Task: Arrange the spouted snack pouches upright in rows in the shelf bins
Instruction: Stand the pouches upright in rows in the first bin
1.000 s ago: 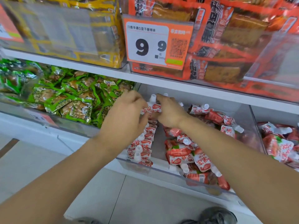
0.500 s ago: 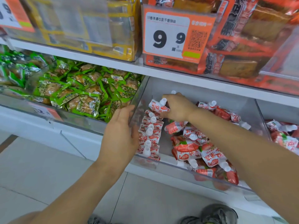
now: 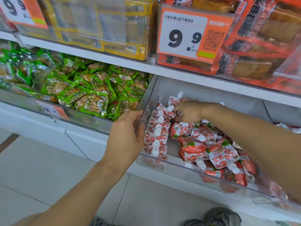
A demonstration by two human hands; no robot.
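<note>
Pouches [image 3: 157,132]: row stands at bin's [image 3: 187,169] left wall. My left hand [image 3: 126,137] has dropped off it, fingers apart; right hand [image 3: 189,111] now pinches rear pouch [image 3: 174,101]. Loose pile [image 3: 210,150] remains.

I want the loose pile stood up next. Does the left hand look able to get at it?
Probably yes: the left hand rests at the clear bin corner, the bin top is open, and only the upright row stands before the loose pile.
</note>
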